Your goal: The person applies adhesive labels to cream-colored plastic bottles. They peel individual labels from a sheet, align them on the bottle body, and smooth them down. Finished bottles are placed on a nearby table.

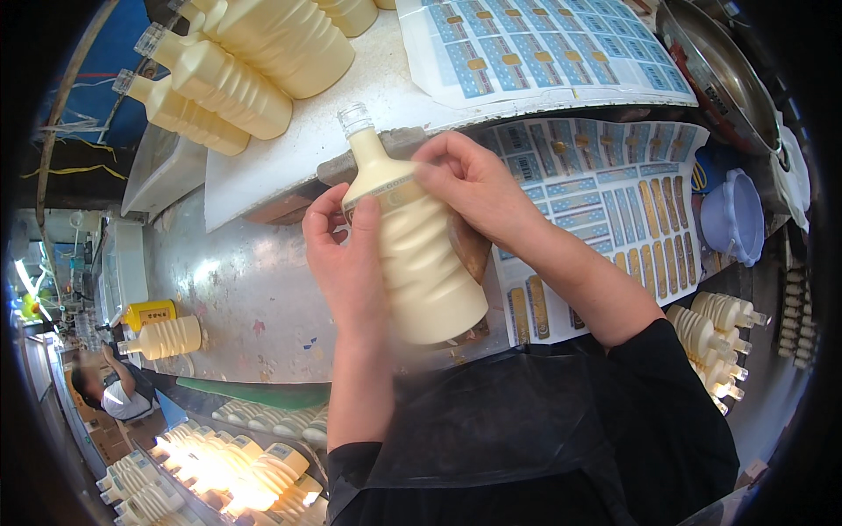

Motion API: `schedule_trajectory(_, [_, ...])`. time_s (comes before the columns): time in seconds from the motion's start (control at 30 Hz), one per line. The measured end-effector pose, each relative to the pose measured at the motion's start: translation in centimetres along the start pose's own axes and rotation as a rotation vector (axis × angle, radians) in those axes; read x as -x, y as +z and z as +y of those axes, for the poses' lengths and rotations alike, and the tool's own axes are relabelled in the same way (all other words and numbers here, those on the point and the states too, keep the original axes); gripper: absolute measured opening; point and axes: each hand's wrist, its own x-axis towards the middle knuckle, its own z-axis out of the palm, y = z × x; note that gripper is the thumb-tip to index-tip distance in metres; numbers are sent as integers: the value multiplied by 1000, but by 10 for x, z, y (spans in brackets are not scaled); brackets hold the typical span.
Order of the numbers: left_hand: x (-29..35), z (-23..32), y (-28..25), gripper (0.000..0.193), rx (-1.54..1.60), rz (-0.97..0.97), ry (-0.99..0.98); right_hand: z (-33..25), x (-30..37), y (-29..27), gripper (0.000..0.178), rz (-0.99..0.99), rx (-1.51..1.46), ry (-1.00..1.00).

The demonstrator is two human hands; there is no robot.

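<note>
A cream bottle (417, 272) with ridged sides and a clear threaded neck lies tilted in front of me, its neck pointing away. Across its shoulder runs a narrow label strip (392, 196). At the strip's left end my left hand (344, 254) is closed, thumb pressed against the label and fingers curled beside the bottle. My right hand (469, 180) pinches at the strip's other end, on the right of the shoulder; its fingertips partly hide that end. Behind the bottle, brownish blocks show in part.
Label sheets (605, 206) lie right of the bottle, more label sheets (544, 53) on the white shelf (386, 79). Cream bottles (232, 88) stand far left. A lavender bucket (732, 217) and metal basin (728, 70) are right. One bottle (171, 337) lies left; a person (123, 394) is beyond.
</note>
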Motion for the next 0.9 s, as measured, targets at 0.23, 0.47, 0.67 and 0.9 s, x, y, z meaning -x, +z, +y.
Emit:
schedule_trajectory(0.23, [-2,-2,-2,42,-54,3,1,-1,1,-2,21,-13,-77,0])
schedule_trajectory(0.47, [-3,-3,-3,42,-56,3,9,4,0,2,24,28,-59,-10])
schedule_trajectory(0.67, [-2,-4,-2,39,-10,-3,1,8,-2,1,23,18,-39,-30])
schedule_trajectory(0.9, [3,13,7,34,205,-35,-130,-1,1,2,30,65,91,-25])
